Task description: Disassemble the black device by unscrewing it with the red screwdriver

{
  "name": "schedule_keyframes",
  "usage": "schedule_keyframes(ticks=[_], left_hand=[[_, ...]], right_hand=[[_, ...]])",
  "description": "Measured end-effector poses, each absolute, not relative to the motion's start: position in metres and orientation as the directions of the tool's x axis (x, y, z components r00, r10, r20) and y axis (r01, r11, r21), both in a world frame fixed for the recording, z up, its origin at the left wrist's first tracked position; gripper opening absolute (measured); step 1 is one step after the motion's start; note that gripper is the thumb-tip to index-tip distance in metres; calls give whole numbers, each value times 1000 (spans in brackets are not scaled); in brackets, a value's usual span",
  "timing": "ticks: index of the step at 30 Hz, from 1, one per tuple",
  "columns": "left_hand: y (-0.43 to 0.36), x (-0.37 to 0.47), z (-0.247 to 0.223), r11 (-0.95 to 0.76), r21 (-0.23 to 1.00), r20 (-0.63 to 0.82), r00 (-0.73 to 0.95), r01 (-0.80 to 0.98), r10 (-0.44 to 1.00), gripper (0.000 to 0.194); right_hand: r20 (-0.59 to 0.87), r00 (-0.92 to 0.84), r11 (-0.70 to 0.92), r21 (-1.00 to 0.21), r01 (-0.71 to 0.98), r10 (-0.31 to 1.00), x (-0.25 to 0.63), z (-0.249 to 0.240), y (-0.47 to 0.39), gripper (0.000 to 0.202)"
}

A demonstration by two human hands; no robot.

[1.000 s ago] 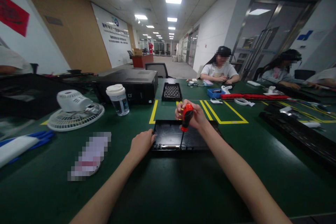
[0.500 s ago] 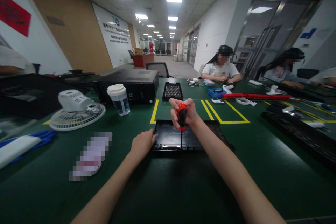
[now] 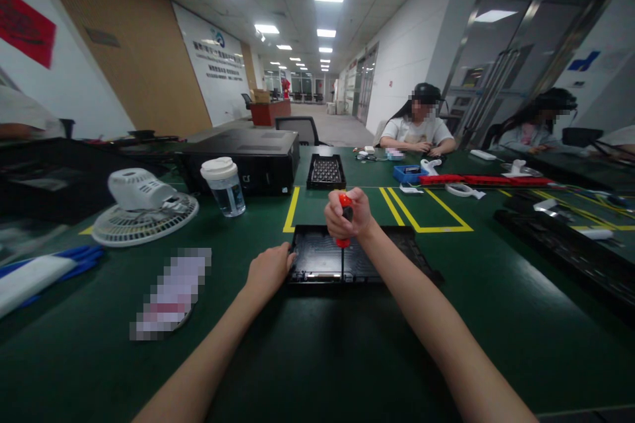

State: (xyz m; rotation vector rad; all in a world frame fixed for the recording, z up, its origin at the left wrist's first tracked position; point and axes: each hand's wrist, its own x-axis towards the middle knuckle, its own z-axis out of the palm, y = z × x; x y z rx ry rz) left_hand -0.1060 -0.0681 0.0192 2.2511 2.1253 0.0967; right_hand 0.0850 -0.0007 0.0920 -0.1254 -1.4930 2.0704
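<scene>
A flat black panel (image 3: 317, 254) with a low raised rim lies on the green table in front of me. My right hand (image 3: 354, 215) is wrapped round the red and black handle of a screwdriver (image 3: 342, 242). Its dark shaft points straight down to the panel's near edge, beside a light metallic strip (image 3: 325, 276). Whether the tip sits in a screw is too small to tell. My left hand (image 3: 270, 269) grips the panel's left edge, with its fingertips partly hidden against the rim.
Beyond the panel stands a black tray of small parts (image 3: 326, 172). To the left are a lidded cup (image 3: 224, 188), a white fan (image 3: 143, 208) and a large black case (image 3: 248, 155). A long black part (image 3: 560, 258) lies at right. A co-worker (image 3: 419, 122) sits across the table.
My right hand's fingers have shifted and closed further round the screwdriver handle. The screwdriver stays upright at the same spot. My left hand and the panel have hardly moved.
</scene>
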Motion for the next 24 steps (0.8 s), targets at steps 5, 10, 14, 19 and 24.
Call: schedule_keyframes(ticks=[5,10,14,19,24], left_hand=[[-67,-108,15,-81,88,36,78,993,996,31],[-67,-108,15,-83,69,44,81,994,996,30],[-67,-108,16,-82,73,31,80,994,996,31],[-67,-107,16,-79,57,42,76,995,996,30],[-66,-107,16,-78,55,39,76,995,996,30]], right_hand=[[290,-806,-198,-875,-442,515,88,90,-3,37],[357,-768,-152,-852,-501,531,91,90,-6,35],[378,-744,-136,-839,-527,552,93,89,-10,34],[414,-752,-135,-826,-547,513,94,88,-11,33],[502,-749,-157,-776,-610,432,93,88,-13,27]])
